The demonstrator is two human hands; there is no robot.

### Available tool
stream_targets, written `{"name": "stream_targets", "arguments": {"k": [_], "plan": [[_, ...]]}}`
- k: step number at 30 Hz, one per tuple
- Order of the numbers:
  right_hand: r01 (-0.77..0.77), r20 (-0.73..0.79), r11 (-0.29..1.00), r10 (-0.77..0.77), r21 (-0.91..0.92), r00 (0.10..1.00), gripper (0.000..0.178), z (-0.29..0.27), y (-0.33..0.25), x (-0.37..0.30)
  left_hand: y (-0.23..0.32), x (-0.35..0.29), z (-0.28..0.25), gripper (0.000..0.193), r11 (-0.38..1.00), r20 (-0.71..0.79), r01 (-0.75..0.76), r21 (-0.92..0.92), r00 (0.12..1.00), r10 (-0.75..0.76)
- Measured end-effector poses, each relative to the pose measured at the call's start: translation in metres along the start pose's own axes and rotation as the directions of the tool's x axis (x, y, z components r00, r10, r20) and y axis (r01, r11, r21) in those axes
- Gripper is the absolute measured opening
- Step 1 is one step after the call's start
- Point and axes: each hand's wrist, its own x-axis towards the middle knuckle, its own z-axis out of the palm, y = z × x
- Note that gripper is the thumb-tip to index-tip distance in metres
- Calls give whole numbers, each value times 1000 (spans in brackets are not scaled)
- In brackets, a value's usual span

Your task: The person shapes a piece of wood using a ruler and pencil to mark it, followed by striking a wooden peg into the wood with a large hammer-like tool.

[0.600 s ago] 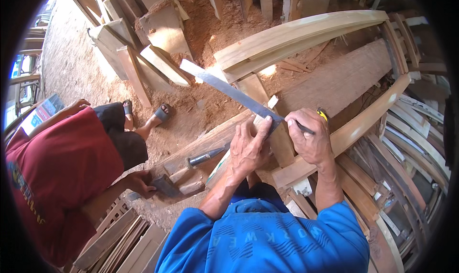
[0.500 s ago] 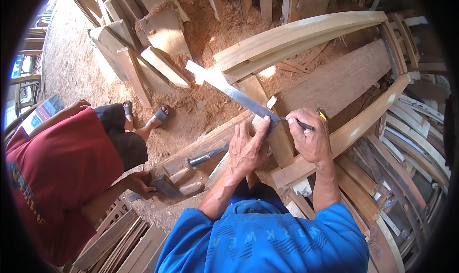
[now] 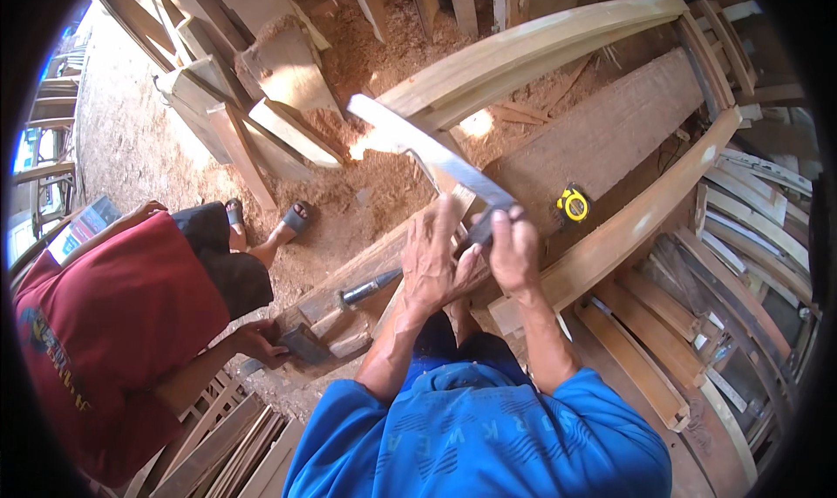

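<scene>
A metal square (image 3: 445, 162) is lying slantwise at the frame's centre, its blade running up-left over a curved rail (image 3: 523, 49), apparently to check or mark the wood. The right hand (image 3: 514, 254) is pinching the square's dark lower end, while the left hand (image 3: 433, 267) is pressing flat beside it, fingers loosely curled on the wood, probably steadying it. Outward, a hammer (image 3: 370, 287) is resting lower left, a yellow tape (image 3: 573, 204) is sitting right, and a co-worker's hand (image 3: 257, 341) is gripping a block (image 3: 305, 345).

Blue short-sleeved shirt (image 3: 488, 437); bare forearms
</scene>
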Motion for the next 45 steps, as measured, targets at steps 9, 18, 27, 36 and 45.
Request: {"name": "stream_targets", "arguments": {"k": [9,18,27,36,45], "plan": [[377,-452,899,-248,222,857,23,-63,-38,-6,-31,17,-3,40,964,193,253,-78,953,-234],[232,-186,850,-354,-474,917,16,-11,-9,5,-65,35,15,66,881,367,325,-345,910,-192],[233,-54,821,-305,-521,951,16,1,-1,15,-85,28,29,67,815,394,412,-407,884,-250],[333,148,698,-313,-634,938,25,8,9,22,-47,34,4,61,905,411,413,-101,846,-340],[410,15,717,-487,-564,873,38,-17,2,8,28,-9,22,61,978,-8,103,183,995,-103]]}}
